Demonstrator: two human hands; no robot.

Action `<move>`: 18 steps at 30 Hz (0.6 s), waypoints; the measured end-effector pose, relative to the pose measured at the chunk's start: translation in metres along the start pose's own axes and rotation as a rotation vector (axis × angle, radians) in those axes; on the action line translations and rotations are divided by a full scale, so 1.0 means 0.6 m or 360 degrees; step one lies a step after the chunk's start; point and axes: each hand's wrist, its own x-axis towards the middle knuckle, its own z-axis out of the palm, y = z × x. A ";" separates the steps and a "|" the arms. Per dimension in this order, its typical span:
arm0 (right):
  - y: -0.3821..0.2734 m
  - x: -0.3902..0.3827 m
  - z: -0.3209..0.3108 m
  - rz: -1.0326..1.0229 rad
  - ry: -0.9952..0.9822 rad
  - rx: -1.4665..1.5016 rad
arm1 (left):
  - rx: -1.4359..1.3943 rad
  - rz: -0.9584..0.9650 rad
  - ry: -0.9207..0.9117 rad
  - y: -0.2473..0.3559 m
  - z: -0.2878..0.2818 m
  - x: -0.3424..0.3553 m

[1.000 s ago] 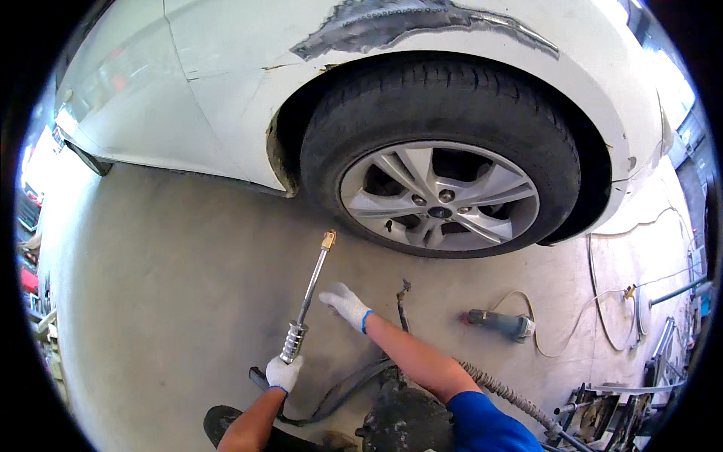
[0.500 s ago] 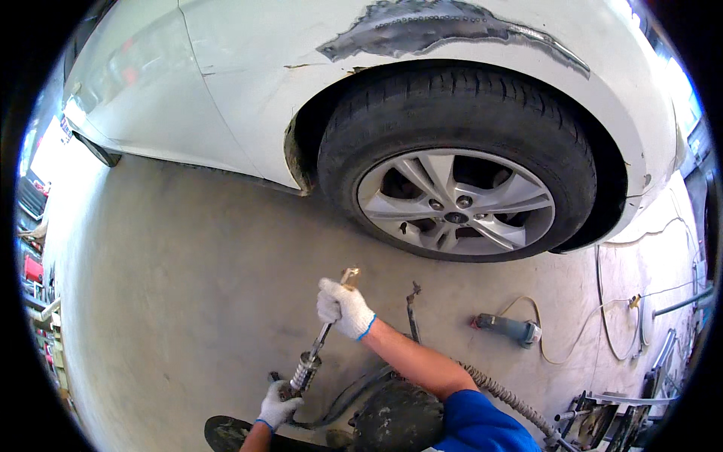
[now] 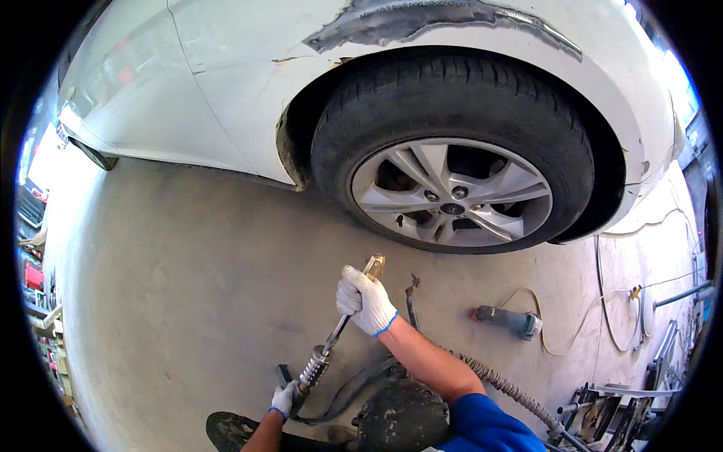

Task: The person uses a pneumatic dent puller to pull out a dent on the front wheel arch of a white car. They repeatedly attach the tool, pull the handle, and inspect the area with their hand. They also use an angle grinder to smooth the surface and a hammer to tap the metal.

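Observation:
My right hand (image 3: 367, 303), in a white knit glove with a blue cuff, is closed around the upper end of a slide hammer dent puller (image 3: 315, 367). Its brass-coloured tip sticks out above the fist, and its rod slants down to a coil-wrapped weight. At the lower end, my gloved left hand (image 3: 285, 399) grips the handle. The tool points up toward a white car (image 3: 248, 90), apart from it. Above the wheel arch, a patch of bare grey metal (image 3: 422, 22) shows on the fender.
The car's wheel (image 3: 452, 120) stands just beyond my hands. On the concrete floor to the right lies an angle grinder (image 3: 512, 322) with its cord. A ribbed hose (image 3: 504, 388) runs beside my knee. Metal parts (image 3: 617, 414) are piled at lower right.
Both hands have moved right with the dent puller, the right one also a little upward. The car sits slightly higher in view.

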 end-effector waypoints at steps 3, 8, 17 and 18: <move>-0.061 -0.042 0.139 -0.0197 -0.0313 -0.0021 | -0.0159 0.0120 -0.0450 0.012 -0.040 -0.037; -0.189 -0.080 0.353 -0.0944 -0.0348 -0.0216 | -0.0272 0.0128 -0.0511 0.239 -0.120 -0.271; -0.295 -0.052 0.463 -0.1220 -0.0369 -0.0227 | -0.0048 0.0088 -0.0907 0.327 -0.149 -0.493; -0.300 -0.053 0.457 -0.1192 -0.0389 -0.0196 | -0.0096 0.0071 -0.0919 0.323 -0.148 -0.495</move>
